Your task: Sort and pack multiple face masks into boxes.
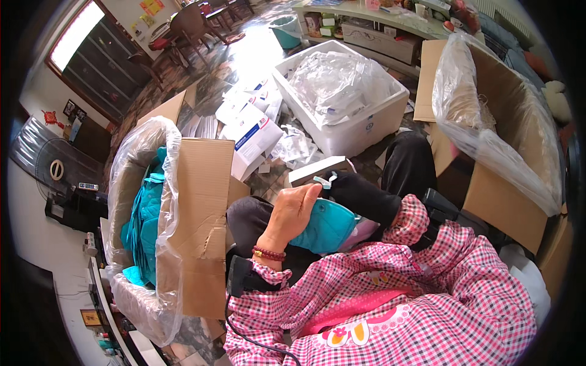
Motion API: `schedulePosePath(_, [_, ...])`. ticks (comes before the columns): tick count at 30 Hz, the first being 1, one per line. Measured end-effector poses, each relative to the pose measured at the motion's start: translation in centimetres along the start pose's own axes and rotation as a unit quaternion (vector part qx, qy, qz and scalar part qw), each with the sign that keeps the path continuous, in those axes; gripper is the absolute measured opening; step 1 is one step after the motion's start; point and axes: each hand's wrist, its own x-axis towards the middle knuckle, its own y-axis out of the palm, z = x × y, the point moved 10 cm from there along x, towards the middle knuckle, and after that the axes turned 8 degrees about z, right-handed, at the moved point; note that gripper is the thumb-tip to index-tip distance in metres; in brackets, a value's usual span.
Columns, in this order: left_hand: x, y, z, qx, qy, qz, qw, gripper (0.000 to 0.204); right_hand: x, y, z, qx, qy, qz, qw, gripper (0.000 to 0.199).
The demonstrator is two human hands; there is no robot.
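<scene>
My left hand (287, 215), with a dark red bead bracelet at the wrist, is closed on a teal face mask (326, 227) in front of my lap. Its fingertips meet at the mask's upper edge, where a small white and pale teal strip (325, 181) sticks up. From a pink checked cuff comes my right hand (360, 196), dark and apparently gloved. It is closed close beside the strip and the mask's upper right; what its fingers hold is hidden. Just beyond both hands lies a small white box (320, 169).
On the left, a plastic-lined carton (204, 232) holds a heap of teal masks (145, 226). Ahead stands a white foam box (348, 131) full of clear packets. White printed cartons (253, 137) lie beside it. At right is another plastic-lined carton (506, 210).
</scene>
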Motion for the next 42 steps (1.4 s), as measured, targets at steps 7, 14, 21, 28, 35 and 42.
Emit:
schedulePosePath(7, [-1.4, -1.8, 1.6, 0.026, 0.016, -0.049, 0.998, 0.031, -2.0, 4.6, -2.2, 0.271, 0.427, 0.138, 0.852, 0.026])
schedulePosePath(14, [-1.2, -1.2, 2.3, 0.122, 0.045, -0.028, 0.991, 0.032, -0.5, 5.2, 0.0, 0.108, 0.072, 0.230, 0.965, 0.016])
schedulePosePath(21, [-2.3, -1.9, 5.4, 0.070, -0.019, -0.131, 0.989, 0.028, 0.1, 4.9, 6.4, -0.175, 0.099, 0.162, 0.966, 0.010])
schedulePosePath(28, [-3.4, -1.6, 8.5, 0.089, -0.034, -0.217, 0.971, 0.036, -2.6, 7.6, 8.3, -0.162, 0.053, 0.305, 0.937, 0.019])
schedulePosePath(35, [-2.6, -7.7, 8.9, -0.353, -0.082, -0.247, 0.899, 0.049, -2.7, 2.5, 7.1, -0.093, 0.082, 0.135, 0.983, 0.022])
schedulePosePath(42, [-0.9, -2.0, 8.9, -0.715, 0.167, 0.001, 0.679, 0.058, -2.8, 5.5, -2.9, 0.425, 0.381, -0.016, 0.821, 0.025])
